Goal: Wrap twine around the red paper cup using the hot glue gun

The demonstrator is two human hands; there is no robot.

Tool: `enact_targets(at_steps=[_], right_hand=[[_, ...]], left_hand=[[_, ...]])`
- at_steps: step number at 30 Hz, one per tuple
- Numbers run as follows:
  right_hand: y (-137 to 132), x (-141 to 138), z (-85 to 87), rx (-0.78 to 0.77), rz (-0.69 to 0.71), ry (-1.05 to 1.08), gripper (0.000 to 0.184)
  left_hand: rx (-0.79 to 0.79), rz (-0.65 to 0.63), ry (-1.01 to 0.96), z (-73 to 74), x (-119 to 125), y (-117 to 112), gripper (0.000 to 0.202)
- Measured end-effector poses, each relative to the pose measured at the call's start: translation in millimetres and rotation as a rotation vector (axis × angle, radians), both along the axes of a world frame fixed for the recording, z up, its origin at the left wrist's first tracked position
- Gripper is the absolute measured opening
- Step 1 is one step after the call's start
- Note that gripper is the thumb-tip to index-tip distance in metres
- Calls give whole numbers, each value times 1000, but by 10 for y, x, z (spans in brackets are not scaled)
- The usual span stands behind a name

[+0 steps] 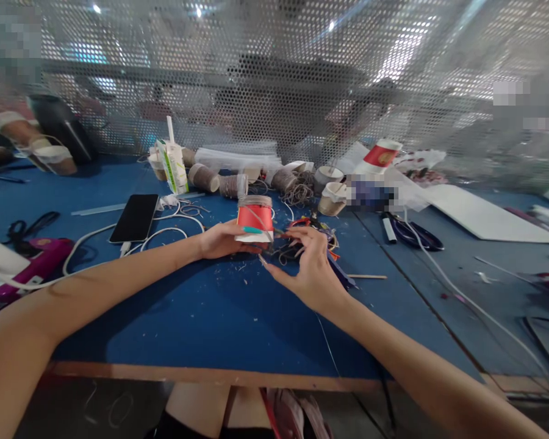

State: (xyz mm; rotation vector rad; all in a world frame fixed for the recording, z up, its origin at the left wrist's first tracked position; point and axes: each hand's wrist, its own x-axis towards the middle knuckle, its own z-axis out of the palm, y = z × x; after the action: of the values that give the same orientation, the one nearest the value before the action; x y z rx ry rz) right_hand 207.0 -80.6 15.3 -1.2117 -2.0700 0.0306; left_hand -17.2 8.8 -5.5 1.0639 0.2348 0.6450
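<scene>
My left hand is wrapped round a red paper cup that stands upside down on the blue table, with twine wound round its top. My right hand hovers just right of the cup, fingers curled and pinched over a tangle of string and small dark bits; what the fingertips hold is too small to name.
A black phone on a white cable lies to the left, with a pink glue gun, black scissors and a juice carton. Twine-wrapped cups, another red cup, scissors and a perforated metal screen stand behind. Another person's arm rests far left.
</scene>
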Motion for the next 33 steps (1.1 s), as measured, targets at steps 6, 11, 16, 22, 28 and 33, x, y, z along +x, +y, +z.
enact_targets(at_steps=[6,11,16,22,28,33], right_hand=[[28,-89,61,-203,58,144,29],[28,-37,244,-213,47,190,30],[148,55,319,-398,-30,607,10],[224,121,347,-492,-78,834,32],[199,127,268,-126,-223,801,53],[101,22,289,1,-208,628,59]], left_hand=[[3,-7,23,-7,-14,5,58],[-21,41,34,-10,-16,2,55],[-29,-10,44,15,-30,-14,58],[-202,-96,-66,82,-99,27,70],[-278,40,-138,101,-118,56,65],[-121,-81,-6,62,-65,23,59]])
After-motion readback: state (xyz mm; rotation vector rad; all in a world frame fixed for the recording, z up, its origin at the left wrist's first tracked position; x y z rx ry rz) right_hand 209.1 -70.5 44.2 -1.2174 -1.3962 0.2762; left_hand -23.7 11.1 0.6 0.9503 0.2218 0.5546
